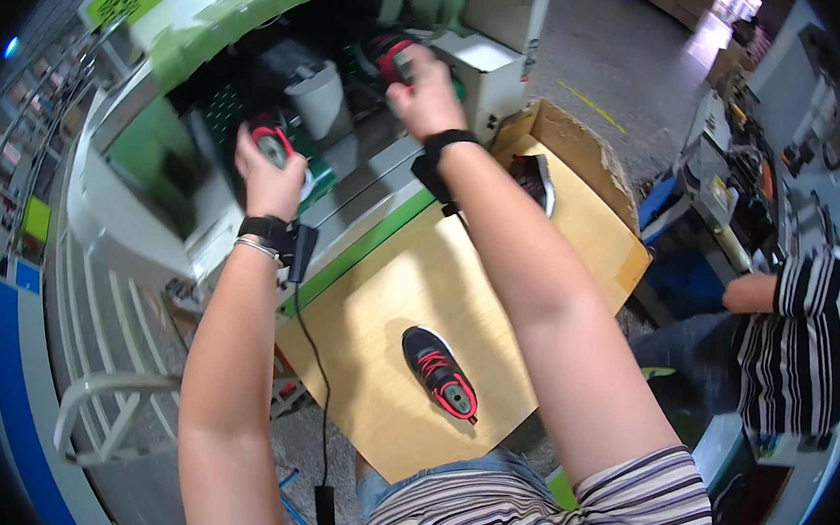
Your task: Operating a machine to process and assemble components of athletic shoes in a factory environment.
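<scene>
Both arms reach into the opening of a white and green machine [167,149]. My left hand [274,174] is closed around the heel end of a dark shoe with red trim [270,142], beside a green perforated plate [224,114]. Farther right, my right hand [427,97], a little blurred, grips a similar black and red shoe [392,60]. The toes of both shoes are lost in the dark interior. Nearest my body, a black sneaker with red laces [436,370] lies sole down on a light wooden board [350,395].
Another dark shoe [533,181] sits at the board's far end, by a raised cardboard edge [587,147]. A black cable [319,358] hangs from my left wrist. A co-worker in a striped shirt [799,342] is at the right. White metal rails [114,387] stand at the left.
</scene>
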